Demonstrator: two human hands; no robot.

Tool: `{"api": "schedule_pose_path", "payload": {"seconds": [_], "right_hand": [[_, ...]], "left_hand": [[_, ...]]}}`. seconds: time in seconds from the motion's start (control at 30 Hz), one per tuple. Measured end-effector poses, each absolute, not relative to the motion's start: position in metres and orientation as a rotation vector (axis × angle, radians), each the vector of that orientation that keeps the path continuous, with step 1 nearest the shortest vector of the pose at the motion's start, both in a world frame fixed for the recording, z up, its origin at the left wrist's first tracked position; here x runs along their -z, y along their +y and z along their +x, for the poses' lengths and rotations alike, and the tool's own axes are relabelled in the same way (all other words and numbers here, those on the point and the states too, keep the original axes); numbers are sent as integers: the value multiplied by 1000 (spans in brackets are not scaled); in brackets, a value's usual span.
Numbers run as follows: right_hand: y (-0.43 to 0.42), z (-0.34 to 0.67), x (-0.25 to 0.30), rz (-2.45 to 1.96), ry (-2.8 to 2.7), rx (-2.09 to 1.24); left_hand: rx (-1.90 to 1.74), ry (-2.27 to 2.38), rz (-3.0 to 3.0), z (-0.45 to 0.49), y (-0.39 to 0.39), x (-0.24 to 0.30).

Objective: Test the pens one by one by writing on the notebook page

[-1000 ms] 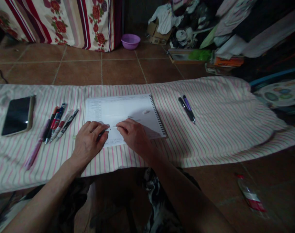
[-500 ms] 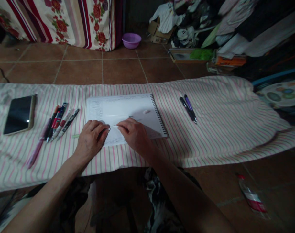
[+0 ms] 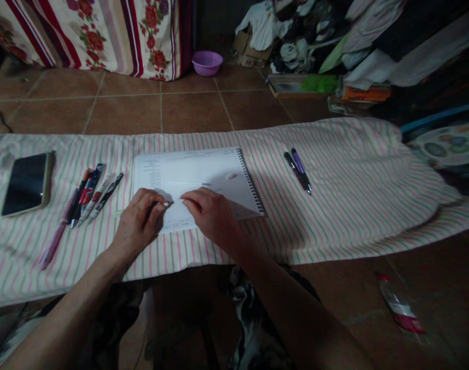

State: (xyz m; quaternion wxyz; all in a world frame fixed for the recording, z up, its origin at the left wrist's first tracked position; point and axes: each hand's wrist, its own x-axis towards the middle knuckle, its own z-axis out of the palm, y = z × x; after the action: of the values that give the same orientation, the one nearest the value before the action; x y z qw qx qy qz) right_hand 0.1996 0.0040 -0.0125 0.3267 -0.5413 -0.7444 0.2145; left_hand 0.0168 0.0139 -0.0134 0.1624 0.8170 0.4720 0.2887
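Observation:
Over a spiral-bound notebook my two hands are close together. My left hand is closed in a pinch on a small white piece. My right hand pinches a thin pale rod that points toward the left fingertips; whether it meets the white piece I cannot tell. Just beyond the fingers a slender clear pen refill with a dark end lies on the page. Further right on the paper sits a small whitish lump, perhaps an eraser. A light green strip shows beside my left hand.
A striped cloth covers the table. At left lie a phone, several pens and a pink pen. Two pens lie right of the notebook. On the floor are a purple basin and a bottle.
My left hand has shifted slightly left, and the white piece shows more clearly at its fingertips. The right hand keeps its pinch. The whole view has moved a little.

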Motion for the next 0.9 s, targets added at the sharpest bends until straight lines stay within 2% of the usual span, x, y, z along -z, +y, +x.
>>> {"api": "schedule_pose_path", "payload": {"seconds": [0.9], "right_hand": [[1,192,10,-1344,-2054,-507]], "left_hand": [[-871,1310,2376,11,15,8]]}}
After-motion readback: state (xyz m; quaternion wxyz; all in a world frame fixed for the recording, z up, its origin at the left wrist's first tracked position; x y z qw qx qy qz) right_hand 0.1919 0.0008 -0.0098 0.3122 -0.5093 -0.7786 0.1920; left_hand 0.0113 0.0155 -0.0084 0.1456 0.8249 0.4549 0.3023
